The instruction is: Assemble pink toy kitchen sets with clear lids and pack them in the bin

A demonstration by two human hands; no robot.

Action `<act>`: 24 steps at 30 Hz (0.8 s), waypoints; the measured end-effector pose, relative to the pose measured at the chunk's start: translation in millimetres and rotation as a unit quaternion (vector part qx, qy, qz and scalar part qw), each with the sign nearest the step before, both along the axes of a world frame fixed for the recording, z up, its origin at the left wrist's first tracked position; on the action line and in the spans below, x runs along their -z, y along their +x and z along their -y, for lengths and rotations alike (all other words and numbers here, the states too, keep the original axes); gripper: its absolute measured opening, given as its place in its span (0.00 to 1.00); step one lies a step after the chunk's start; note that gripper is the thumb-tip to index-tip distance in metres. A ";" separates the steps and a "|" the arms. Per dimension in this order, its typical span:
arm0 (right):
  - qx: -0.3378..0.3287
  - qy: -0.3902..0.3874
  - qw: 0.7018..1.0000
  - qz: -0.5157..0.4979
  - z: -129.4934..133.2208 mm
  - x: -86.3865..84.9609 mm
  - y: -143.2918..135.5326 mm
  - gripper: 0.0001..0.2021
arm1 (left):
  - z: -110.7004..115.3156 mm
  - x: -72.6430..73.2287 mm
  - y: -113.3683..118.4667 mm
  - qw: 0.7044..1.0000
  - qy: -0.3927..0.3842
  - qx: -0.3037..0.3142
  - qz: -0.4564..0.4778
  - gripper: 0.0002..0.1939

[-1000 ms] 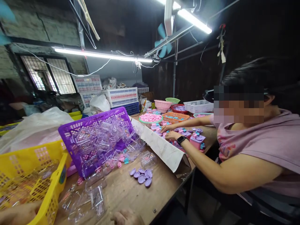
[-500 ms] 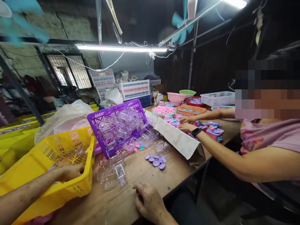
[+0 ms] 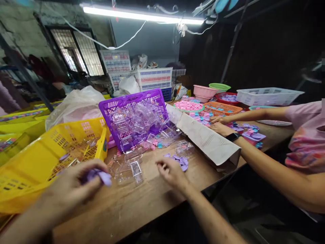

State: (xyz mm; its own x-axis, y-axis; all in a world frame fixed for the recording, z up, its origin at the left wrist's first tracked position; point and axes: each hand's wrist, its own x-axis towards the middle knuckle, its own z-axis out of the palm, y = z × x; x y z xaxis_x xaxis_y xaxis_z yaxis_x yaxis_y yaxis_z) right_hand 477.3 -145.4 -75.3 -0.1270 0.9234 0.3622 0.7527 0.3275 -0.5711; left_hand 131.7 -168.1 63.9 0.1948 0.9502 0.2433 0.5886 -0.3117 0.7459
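Note:
My left hand, blurred by motion, is closed around several purple plastic pieces in front of the yellow basket. My right hand hovers over the wooden table with fingers loosely curled, thumb and fingertips slightly apart; I see nothing in it. It partly covers a small pile of purple round pieces. Between my hands lie clear plastic cases. A yellow basket at left holds a few clear and purple parts.
A tilted purple basket spills clear cases onto the wooden table. A long cardboard piece separates my side from a co-worker's arms at right. Bowls and baskets of pink and purple parts, including an orange basket, stand behind.
My left hand has come out of the yellow basket with purple pieces in it. My right hand has moved up and forward to the purple pile. The view has shifted.

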 end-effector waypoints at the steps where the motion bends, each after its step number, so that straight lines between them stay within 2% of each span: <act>1: 0.012 -0.011 1.000 0.022 -26.2 -16.9 10.9 0.12 | 10.5 27.3 19.0 0.998 -0.021 0.057 -0.030 0.16; 3: 0.037 -0.042 0.996 0.074 -83.4 -46.4 28.5 0.11 | 19.7 81.7 55.0 0.994 -0.006 0.084 -0.072 0.10; 5: 0.049 -0.095 0.984 0.139 -136.9 -65.2 37.6 0.12 | 17.6 129.6 82.0 0.993 -0.006 0.066 -0.102 0.10; 7: 0.050 -0.158 0.964 0.207 -178.0 -71.8 38.6 0.15 | 13.1 166.0 98.5 0.990 0.006 0.043 -0.133 0.12; 9: 0.042 -0.215 0.939 0.266 -205.1 -69.2 35.5 0.17 | 12.6 189.5 107.6 0.983 0.051 0.011 -0.175 0.14; 12: 0.029 -0.277 0.901 0.334 -228.0 -57.7 32.1 0.17 | 18.2 203.9 113.7 0.965 0.129 -0.030 -0.227 0.16; 17: 0.015 -0.337 0.859 0.386 -248.7 -40.7 38.3 0.18 | 21.0 201.8 111.6 0.955 0.185 -0.028 -0.229 0.17; 21: 0.008 -0.340 0.846 0.410 -256.3 -34.6 43.8 0.17 | 18.0 195.3 106.4 0.954 0.214 -0.031 -0.209 0.12; 24: 0.013 -0.316 0.852 0.418 -256.4 -35.9 45.1 0.16 | 17.2 193.7 101.5 0.957 0.214 -0.022 -0.195 0.13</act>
